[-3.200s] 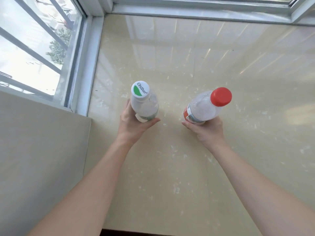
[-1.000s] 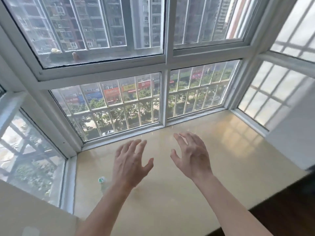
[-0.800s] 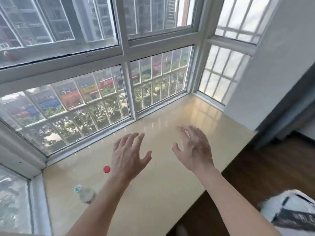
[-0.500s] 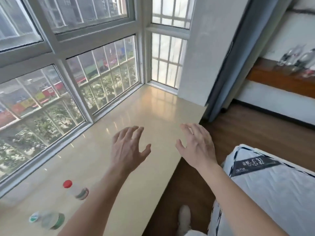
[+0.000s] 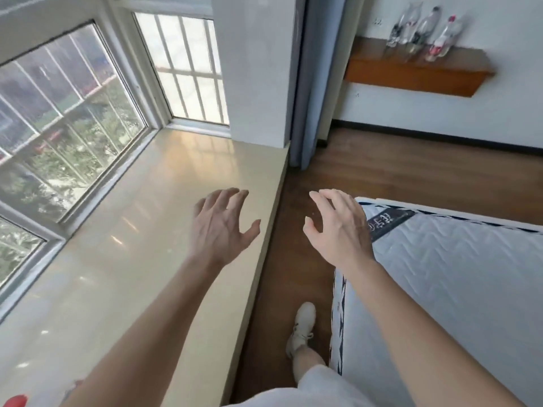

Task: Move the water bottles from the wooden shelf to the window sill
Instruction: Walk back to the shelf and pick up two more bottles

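In the upper right of the frame, a cluster of clear water bottles [image 5: 420,30] stands upright on the wooden shelf [image 5: 411,74] fixed to the white wall; they are blurred, so their count is hard to tell, though at least one carries a red label. At the bottom left corner a red cap [image 5: 13,400] shows on the window sill [image 5: 141,236], cut by the frame edge. Both bare arms reach forward through the middle of the frame. The left hand [image 5: 220,227] hovers above the sill's outer edge, its grip wide, fingers spread and slightly bent, holding nothing. The right hand [image 5: 338,230] is level with it and just to its right, over the strip of wooden floor [image 5: 396,171] between the sill and a white quilted mattress [image 5: 455,274]; its grip is wide too, and empty. The barred window [image 5: 73,113] fills the upper left, and a grey-blue curtain [image 5: 311,83] hangs at top centre beside a white pillar. A white shoe [image 5: 301,324] stands on the floor at bottom centre.
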`<state>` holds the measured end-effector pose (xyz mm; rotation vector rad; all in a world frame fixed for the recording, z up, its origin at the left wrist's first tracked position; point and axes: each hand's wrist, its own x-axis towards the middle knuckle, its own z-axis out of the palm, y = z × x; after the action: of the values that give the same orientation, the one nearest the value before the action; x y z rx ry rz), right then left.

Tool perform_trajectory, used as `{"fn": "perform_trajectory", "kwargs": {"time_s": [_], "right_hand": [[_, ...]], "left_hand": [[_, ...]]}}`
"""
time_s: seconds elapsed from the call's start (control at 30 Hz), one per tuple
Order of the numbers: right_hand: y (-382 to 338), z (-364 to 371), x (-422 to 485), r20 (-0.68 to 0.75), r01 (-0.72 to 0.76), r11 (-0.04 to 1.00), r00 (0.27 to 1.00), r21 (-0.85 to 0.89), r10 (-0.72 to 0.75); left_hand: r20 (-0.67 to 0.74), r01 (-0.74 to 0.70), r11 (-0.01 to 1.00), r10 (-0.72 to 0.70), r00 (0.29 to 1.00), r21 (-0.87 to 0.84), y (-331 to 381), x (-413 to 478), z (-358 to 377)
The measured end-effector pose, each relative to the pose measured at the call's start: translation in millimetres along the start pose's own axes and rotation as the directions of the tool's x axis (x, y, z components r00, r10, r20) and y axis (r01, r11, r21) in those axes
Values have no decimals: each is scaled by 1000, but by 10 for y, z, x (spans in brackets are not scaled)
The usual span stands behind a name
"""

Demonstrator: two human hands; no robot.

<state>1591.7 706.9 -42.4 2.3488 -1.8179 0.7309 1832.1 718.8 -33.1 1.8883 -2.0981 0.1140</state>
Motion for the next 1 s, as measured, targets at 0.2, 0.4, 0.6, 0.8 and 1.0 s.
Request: {"fn": "perform_trajectory", "kwargs": {"time_s": [0.2,0.4,0.6,0.8,1.0], "right_hand": [[633,340,628,10,-48,999,999,3,48],[1445,596,1393,35,-124,992,992,10,123],[2168,725,2004,26,-163,987,986,0,163],[2716,889,2488,44,-246,969,968,-16,246],[3222,1079,3130,74,-314,949,946,-27,315]], "left_hand": [[20,-49,999,50,999,-14,218,930,464],[56,-75,997,76,996,-12,571,2045,897],[50,-124,992,125,991,-33,1029,3060,1223],[40,-186,980,189,981,-64,1356,3829,1511],[50,-235,970,238,970,-67,1513,4727,1861]]}}
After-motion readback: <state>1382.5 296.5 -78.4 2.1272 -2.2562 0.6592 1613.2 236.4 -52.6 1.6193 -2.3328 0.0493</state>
